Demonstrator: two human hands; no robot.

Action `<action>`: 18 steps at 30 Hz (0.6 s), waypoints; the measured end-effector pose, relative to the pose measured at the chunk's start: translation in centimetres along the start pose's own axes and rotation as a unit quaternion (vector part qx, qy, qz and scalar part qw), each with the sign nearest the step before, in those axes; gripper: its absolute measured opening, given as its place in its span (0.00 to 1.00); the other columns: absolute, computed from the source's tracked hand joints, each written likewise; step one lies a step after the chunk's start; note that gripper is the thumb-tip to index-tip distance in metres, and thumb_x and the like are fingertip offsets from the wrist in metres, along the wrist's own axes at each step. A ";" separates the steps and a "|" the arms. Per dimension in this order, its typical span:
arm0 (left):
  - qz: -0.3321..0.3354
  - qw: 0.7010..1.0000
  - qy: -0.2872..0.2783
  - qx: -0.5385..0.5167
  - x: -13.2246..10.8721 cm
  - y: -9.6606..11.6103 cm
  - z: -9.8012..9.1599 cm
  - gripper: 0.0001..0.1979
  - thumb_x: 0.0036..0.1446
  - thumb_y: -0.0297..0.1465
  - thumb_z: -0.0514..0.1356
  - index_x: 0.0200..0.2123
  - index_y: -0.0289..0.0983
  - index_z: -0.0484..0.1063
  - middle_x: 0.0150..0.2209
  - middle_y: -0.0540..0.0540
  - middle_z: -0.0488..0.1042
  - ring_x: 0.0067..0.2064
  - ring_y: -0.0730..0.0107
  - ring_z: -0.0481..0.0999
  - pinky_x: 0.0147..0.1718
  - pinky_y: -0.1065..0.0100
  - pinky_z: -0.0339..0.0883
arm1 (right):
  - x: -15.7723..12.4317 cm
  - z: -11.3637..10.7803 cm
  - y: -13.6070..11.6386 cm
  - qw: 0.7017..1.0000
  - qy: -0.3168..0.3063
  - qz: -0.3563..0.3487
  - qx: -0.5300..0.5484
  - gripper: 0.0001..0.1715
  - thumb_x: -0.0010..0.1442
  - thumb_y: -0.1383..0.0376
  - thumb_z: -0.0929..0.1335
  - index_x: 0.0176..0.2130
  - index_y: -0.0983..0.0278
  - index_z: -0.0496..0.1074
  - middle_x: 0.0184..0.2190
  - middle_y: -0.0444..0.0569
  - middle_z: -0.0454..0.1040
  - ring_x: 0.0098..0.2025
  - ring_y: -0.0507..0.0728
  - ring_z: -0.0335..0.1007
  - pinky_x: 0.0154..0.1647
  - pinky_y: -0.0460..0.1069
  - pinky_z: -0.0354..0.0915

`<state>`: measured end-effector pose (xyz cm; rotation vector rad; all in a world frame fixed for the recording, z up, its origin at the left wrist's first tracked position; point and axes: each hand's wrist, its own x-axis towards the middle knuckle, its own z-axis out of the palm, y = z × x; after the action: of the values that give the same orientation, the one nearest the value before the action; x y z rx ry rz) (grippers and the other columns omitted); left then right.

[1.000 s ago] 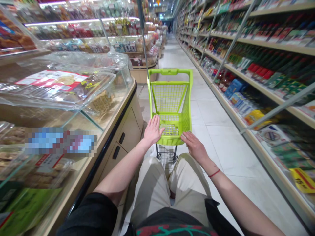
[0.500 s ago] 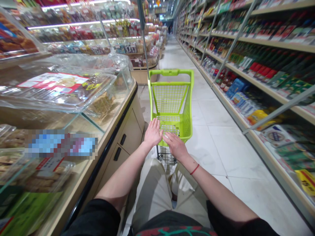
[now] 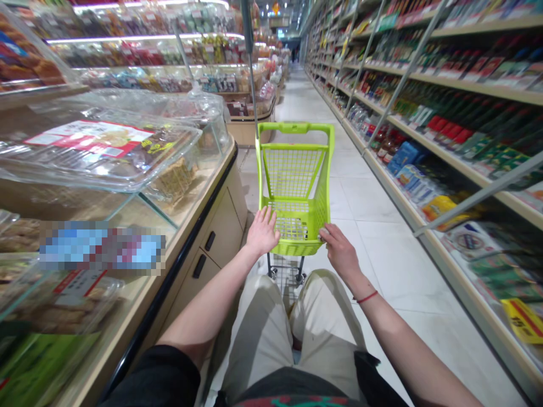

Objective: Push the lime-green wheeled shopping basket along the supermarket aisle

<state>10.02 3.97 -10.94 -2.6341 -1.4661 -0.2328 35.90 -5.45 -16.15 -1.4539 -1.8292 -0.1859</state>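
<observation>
A small lime-green plastic shopping cart stands right in front of my legs. Its upper frame and the lattice basket hold nothing that I can see. My left hand lies flat over the near left corner of the lower basket, fingers stretched forward and slightly apart. At the near right corner, my right hand has its fingers curled and pinched against the basket's edge; its palm is turned away from view. A thin red cord circles the right wrist.
Close on the left runs a wooden display counter with glass dividers and clear food packs. Long stocked shelves line the right side. Pale tiled floor stretches down the aisle between them. A thin pole rises beside the cart.
My right hand has moved right, from the middle of the basket's near edge to its right corner, and its fingers have curled. The left hand stays nearly in place.
</observation>
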 end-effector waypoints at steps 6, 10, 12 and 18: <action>0.003 1.000 -0.008 -0.004 -0.2 0.0 -0.3 0.33 0.63 0.37 0.49 0.67 0.25 0.56 0.70 0.34 0.52 0.72 0.51 0.45 0.70 0.54 0.39 | 7.7 1.5 3.5 0.997 -0.003 0.076 -0.018 0.21 0.62 0.72 0.61 0.47 0.60 0.78 0.56 0.53 0.75 0.61 0.61 0.68 0.62 0.62 0.66; -0.004 1.000 -0.017 -0.015 -0.3 0.3 -0.3 0.35 0.62 0.38 0.50 0.67 0.23 0.54 0.71 0.32 0.49 0.73 0.52 0.43 0.71 0.55 0.37 | 11.1 2.1 4.4 0.992 -0.020 0.122 -0.032 0.20 0.63 0.70 0.62 0.49 0.64 0.77 0.57 0.58 0.73 0.60 0.63 0.68 0.60 0.60 0.66; -0.014 0.999 -0.022 -0.026 -0.2 0.4 -0.4 0.37 0.62 0.39 0.51 0.68 0.21 0.51 0.71 0.31 0.46 0.73 0.52 0.41 0.71 0.55 0.38 | 11.3 2.0 4.3 0.990 -0.030 0.131 -0.034 0.20 0.63 0.70 0.61 0.50 0.65 0.77 0.57 0.58 0.73 0.59 0.63 0.69 0.60 0.60 0.66; -0.079 0.995 0.009 -0.056 1.5 0.2 -0.3 0.39 0.64 0.41 0.50 0.68 0.20 0.45 0.72 0.28 0.43 0.73 0.51 0.40 0.70 0.55 0.42 | 7.6 0.6 2.7 0.992 -0.043 0.117 -0.025 0.20 0.64 0.68 0.62 0.51 0.60 0.77 0.58 0.52 0.73 0.59 0.63 0.70 0.59 0.60 0.68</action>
<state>10.98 5.05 -10.42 -2.5943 -1.7062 -0.3622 37.60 1.63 -12.60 -1.7212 -1.7127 -0.0528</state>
